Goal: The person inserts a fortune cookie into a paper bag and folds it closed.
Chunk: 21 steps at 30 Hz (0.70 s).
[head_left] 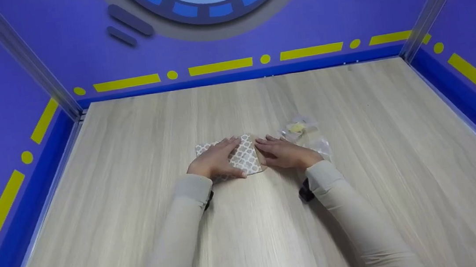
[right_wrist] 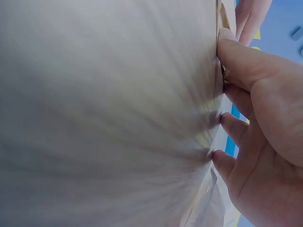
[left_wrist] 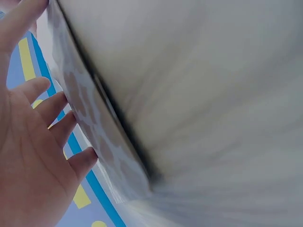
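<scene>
Patterned packet lying on the desk, between both hands. Good flattening probably calls for the left hand steadying the body while the right hand presses the brown end evenly. Left: fingers spread over the pattern, gripping nothing; right: fingers loosely extended, touching the brown end.

Head cam looks from high up, forward and down over my table to the wall; farthest, widest. Left wrist cam sits low, close in, skimming the table past my left hand; right wrist cam likewise, past my right hand. Head and left wrist share the patterned piece.
</scene>
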### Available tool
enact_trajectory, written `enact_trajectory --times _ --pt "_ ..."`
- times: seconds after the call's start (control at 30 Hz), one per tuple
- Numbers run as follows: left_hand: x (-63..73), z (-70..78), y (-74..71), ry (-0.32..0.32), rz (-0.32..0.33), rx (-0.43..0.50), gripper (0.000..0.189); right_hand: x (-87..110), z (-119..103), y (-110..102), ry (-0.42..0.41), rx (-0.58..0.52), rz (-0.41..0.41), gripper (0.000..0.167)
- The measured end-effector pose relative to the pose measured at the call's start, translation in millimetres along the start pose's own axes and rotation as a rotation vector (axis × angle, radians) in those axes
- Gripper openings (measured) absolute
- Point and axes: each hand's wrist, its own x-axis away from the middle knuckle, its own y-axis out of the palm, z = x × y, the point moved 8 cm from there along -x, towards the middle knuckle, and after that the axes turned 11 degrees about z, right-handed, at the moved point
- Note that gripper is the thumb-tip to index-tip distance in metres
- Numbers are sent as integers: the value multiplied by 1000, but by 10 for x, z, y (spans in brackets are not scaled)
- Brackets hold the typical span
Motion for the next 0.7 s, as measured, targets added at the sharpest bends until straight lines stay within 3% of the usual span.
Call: enact_trajectory --times 0.33,0.7 --pt "-7 -10 -17 -21 1 69 105 -10 -7 -6 -10 -1 7 58" --pt "-30 24 -14 4 -12 81 109 -21 5 11 -18 -12 7 59"
